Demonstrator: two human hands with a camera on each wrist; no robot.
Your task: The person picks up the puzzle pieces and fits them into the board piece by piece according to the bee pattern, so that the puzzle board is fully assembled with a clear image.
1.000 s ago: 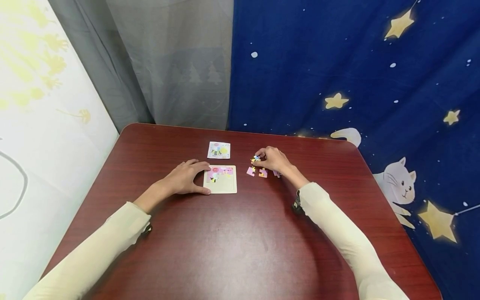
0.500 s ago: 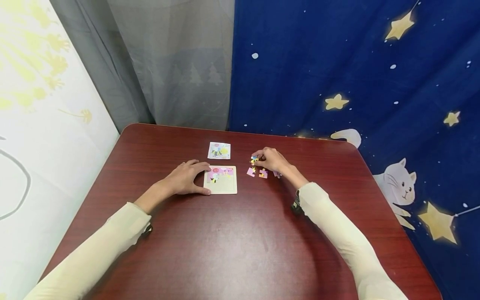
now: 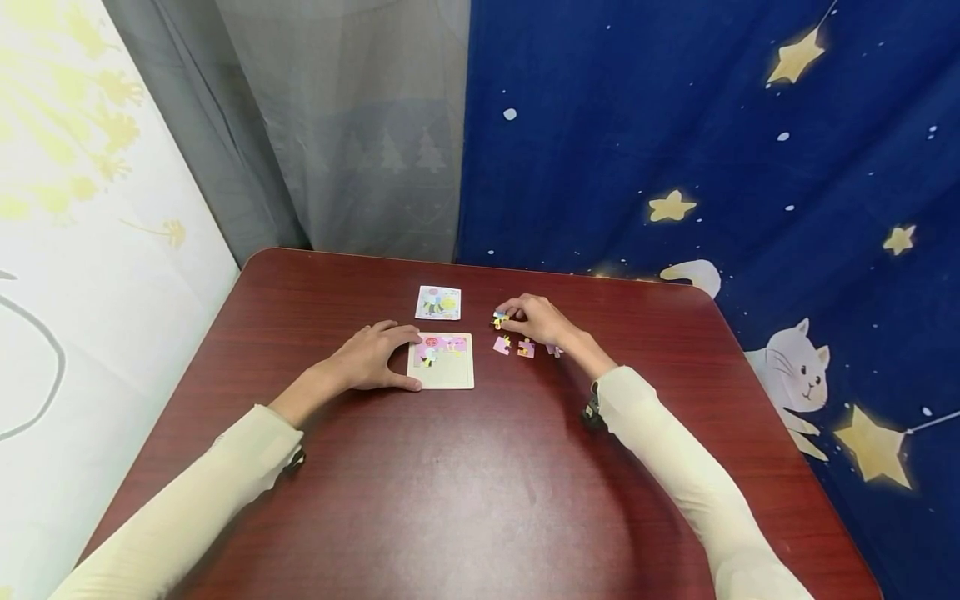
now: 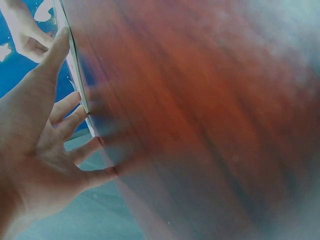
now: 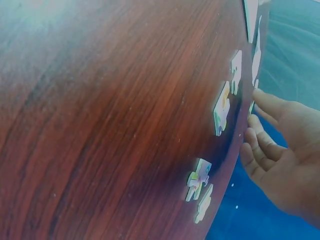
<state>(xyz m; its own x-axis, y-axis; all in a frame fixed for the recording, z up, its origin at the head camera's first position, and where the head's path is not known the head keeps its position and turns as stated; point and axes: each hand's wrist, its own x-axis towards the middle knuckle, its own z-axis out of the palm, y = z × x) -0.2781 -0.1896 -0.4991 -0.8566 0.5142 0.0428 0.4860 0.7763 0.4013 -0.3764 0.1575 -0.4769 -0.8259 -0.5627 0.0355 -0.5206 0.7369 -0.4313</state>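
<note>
On the left, my left hand point(image 3: 371, 354) rests beside a square puzzle board point(image 3: 452, 375), its thumb and fingers spread along the left edge. The thumb touches the near corner and the index finger the far corner. Pink pieces with a bee picture fill the board's upper part; bare backing shows below. My right hand point(image 3: 542, 319) pinches a yellow and blue puzzle piece point(image 3: 498, 319) between thumb and fingers, low over the table right of the board. Pink loose pieces lie just nearer me, including one piece point(image 3: 502, 344) and another piece point(image 3: 527, 348). The right wrist view shows several loose pieces point(image 5: 222, 109).
Behind the board lies a picture card point(image 3: 438, 303) with a bee on it. The dark red wooden table point(image 3: 450, 483) ends at a far edge before a grey curtain point(image 3: 360, 150) and a blue starry curtain point(image 3: 585, 150).
My right hand has shifted slightly left with the puzzle piece in its fingers, away from the loose pieces. The left hand and the board have stayed in place.
</note>
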